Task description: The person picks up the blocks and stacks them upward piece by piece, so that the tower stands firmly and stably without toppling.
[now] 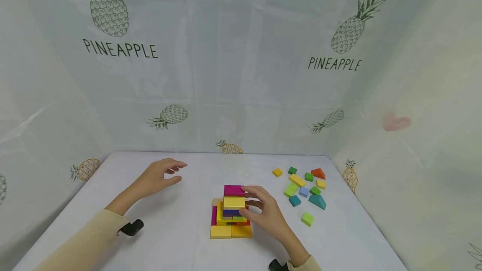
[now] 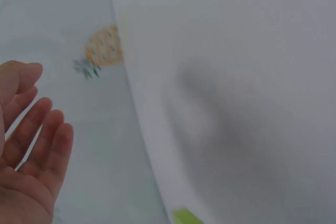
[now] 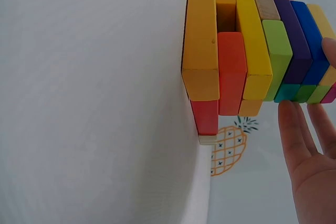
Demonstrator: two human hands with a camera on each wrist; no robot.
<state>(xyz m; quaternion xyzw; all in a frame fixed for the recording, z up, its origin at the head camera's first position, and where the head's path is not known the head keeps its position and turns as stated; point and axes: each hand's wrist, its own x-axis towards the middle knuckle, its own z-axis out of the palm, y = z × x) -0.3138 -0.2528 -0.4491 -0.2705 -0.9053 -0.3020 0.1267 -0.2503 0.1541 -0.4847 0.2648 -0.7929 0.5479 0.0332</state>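
Note:
A tower of coloured wooden blocks stands on the white table, a magenta block at its top and yellow blocks along its base. At its right side is my right hand. The right wrist view shows the thumb at the front of the upper layers and the fingers nearly straight against the side, by small teal and green blocks. Nothing appears pinched. Left of the tower my left hand hovers above the table, fingers loosely bent and holding nothing; its palm shows in the left wrist view.
Loose blocks lie right of the tower, among them a red triangle, a teal triangle, a long yellow block and a green block. A pineapple-print cloth hangs behind and beside the table.

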